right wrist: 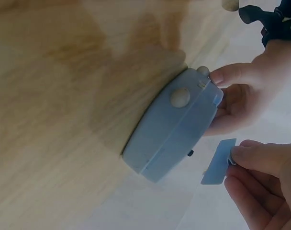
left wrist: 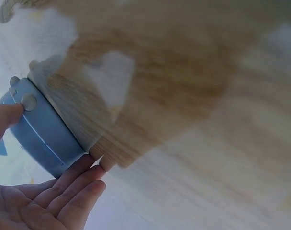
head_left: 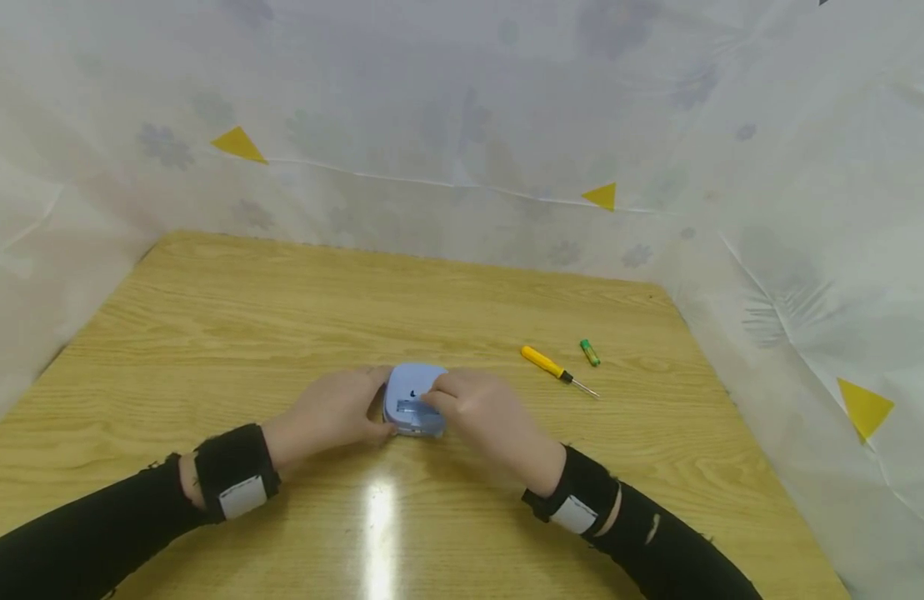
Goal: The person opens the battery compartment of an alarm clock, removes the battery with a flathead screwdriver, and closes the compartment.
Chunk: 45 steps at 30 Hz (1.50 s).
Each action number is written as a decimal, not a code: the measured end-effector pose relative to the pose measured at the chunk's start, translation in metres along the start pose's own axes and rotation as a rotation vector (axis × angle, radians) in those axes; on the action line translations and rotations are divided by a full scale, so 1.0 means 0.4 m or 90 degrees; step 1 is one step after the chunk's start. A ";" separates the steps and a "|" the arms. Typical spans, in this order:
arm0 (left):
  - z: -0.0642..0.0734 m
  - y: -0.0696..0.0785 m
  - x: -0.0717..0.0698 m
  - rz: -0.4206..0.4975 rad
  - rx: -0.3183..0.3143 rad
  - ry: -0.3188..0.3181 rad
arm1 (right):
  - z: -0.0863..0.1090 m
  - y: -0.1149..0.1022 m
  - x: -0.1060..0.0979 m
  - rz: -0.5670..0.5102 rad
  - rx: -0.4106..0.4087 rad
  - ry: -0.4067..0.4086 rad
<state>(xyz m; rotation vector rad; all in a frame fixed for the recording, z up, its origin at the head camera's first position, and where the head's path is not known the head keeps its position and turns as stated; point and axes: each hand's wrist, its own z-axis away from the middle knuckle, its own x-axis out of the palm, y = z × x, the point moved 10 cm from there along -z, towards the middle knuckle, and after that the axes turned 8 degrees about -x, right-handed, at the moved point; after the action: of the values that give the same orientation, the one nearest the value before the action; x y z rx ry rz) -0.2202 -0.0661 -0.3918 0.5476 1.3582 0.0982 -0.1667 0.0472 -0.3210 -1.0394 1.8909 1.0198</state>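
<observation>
A light blue device with rounded corners [head_left: 415, 379], perhaps a small clock, lies flat on the wooden table with an open battery slot [head_left: 409, 406] facing up. Its near side carries round pale knobs, one of them a grey knob [right wrist: 180, 97] in the right wrist view. My left hand [head_left: 337, 408] holds the device from the left, thumb at the near side and fingers at the far side. Between thumb and fingers, my right hand [head_left: 484, 417] pinches a small blue battery cover [right wrist: 217, 164] just above the device. Whether a battery sits in the slot cannot be made out.
To the right on the table [head_left: 282, 283] lie a yellow-handled screwdriver [head_left: 544, 362] and a green battery [head_left: 590, 352]. A pale patterned sheet [head_left: 432, 108] hangs behind and along the sides, with yellow triangles stuck on it.
</observation>
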 end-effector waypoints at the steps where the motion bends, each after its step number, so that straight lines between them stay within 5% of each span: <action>1: 0.000 0.001 -0.001 0.000 0.002 0.001 | -0.001 -0.003 0.002 -0.001 -0.004 0.000; 45: 0.002 0.001 -0.001 0.004 0.007 0.012 | -0.026 -0.069 0.058 0.046 -0.085 -0.046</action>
<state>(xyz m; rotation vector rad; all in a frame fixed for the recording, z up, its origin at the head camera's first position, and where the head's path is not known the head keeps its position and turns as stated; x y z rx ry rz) -0.2196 -0.0663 -0.3911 0.5610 1.3756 0.1017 -0.1535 0.0212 -0.3447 -1.0010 1.8342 1.2230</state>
